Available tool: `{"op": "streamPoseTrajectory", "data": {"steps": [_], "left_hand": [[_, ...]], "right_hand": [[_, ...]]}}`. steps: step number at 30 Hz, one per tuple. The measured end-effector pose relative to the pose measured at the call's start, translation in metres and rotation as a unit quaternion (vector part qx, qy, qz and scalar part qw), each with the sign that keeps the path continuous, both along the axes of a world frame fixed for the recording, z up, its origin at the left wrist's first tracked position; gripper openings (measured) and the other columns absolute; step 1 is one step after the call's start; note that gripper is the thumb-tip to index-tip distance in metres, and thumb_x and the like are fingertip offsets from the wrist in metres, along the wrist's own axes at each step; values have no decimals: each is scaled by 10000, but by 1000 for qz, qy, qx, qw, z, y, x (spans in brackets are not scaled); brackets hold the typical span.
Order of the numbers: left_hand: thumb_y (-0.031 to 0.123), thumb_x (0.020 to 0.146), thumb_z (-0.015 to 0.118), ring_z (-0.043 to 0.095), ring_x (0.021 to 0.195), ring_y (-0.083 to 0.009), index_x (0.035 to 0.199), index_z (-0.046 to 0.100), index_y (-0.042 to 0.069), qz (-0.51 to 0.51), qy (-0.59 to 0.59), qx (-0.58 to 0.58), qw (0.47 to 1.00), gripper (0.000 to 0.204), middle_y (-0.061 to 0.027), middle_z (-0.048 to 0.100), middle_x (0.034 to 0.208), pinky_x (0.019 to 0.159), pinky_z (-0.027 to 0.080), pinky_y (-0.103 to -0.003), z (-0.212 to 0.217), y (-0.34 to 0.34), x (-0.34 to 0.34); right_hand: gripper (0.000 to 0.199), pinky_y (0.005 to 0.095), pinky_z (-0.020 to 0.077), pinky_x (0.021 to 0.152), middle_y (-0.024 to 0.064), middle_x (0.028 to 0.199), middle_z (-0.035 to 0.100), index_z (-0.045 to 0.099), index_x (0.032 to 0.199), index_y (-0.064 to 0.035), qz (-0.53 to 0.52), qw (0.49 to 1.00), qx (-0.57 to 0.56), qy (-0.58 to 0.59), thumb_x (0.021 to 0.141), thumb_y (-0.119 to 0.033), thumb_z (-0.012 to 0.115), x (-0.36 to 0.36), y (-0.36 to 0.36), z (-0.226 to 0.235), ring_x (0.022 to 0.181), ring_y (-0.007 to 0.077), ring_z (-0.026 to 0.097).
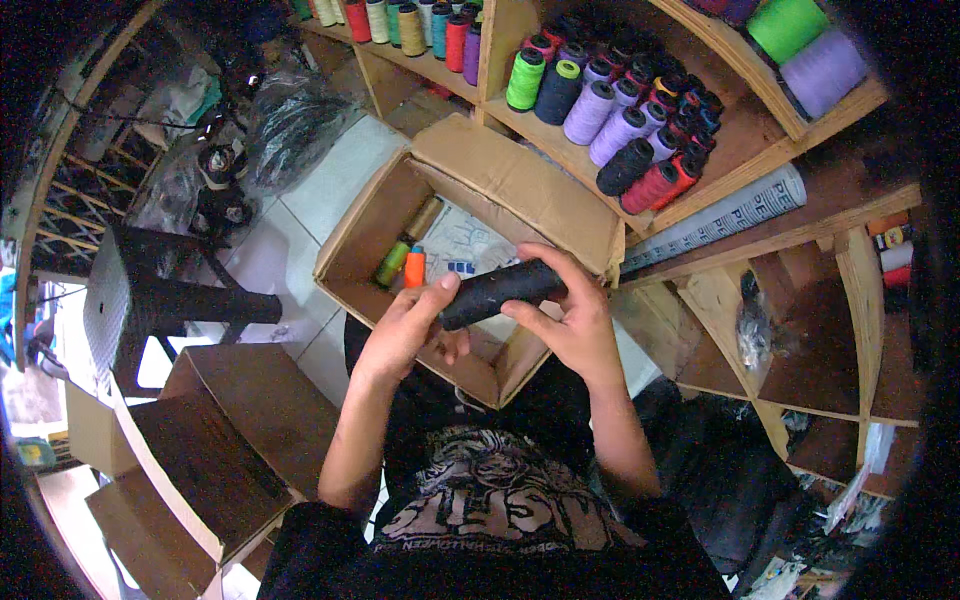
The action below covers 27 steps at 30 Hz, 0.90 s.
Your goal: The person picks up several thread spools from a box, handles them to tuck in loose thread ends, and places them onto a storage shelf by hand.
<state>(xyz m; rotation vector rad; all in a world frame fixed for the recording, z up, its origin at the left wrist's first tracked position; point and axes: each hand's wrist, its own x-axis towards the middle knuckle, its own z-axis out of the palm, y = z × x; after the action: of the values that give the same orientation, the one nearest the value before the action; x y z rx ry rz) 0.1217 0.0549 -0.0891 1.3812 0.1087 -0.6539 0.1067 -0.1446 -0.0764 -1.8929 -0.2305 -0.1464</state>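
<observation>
A black thread spool [500, 294] lies level between my two hands, above an open cardboard box [400, 190]. My left hand [415, 325] closes round the spool's left end, thumb on top. At the other end, my right hand [570, 315] grips it with thumb and fingers. Inside the box, an orange thread spool [415, 268] and a green thread spool [392, 264] stand near the left wall, with a brown spool [426, 216] behind them. A whitish printed sheet or bag [465, 240] covers part of the box's bottom.
Wooden shelves [490, 50] at the back hold rows of coloured thread spools [590, 112]. A grey printed roll [720, 222] leans along the right. Left of me are a dark plastic stool [150, 300] and an open empty cardboard box [215, 450]. Clear plastic bags [295, 125] lie behind the stool.
</observation>
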Motion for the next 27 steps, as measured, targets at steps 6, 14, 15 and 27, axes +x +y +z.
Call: {"op": "streamPoseTrajectory", "data": {"steps": [6, 14, 15, 27], "left_hand": [[460, 897, 408, 499, 403, -109, 732, 573, 27, 29, -45, 30, 998, 492, -48, 541, 511, 391, 380, -219, 34, -1, -30], [416, 897, 446, 490, 409, -98, 657, 561, 26, 93, -123, 77, 985, 472, -34, 524, 503, 392, 355, -224, 43, -10, -51], [413, 896, 448, 489, 411, -97, 653, 561, 26, 88, -96, 50, 990, 470, -29, 523, 504, 395, 353, -222, 43, -10, -53], [363, 905, 442, 451, 434, -66, 628, 549, 36, 91, -172, 100, 976, 442, 14, 472, 499, 412, 338, -226, 43, -17, -52]], "right_hand": [[495, 385, 375, 938, 113, 1152, 523, 559, 1118, -108, 17, 983, -135, -119, 669, -208, 740, -23, 1, 48, 1116, 301, 462], [216, 405, 328, 950, 27, 1179, 536, 665, 850, -157, 0, 949, -191, -251, 651, -197, 739, -34, 10, 50, 1156, 306, 404], [191, 403, 328, 947, 21, 1148, 557, 664, 833, -154, -4, 949, -173, -263, 658, -189, 733, -35, 10, 50, 1149, 306, 411], [98, 380, 415, 857, 101, 904, 607, 590, 767, -10, -92, 957, -75, -263, 726, -59, 665, -35, 18, 49, 998, 293, 541]]}}
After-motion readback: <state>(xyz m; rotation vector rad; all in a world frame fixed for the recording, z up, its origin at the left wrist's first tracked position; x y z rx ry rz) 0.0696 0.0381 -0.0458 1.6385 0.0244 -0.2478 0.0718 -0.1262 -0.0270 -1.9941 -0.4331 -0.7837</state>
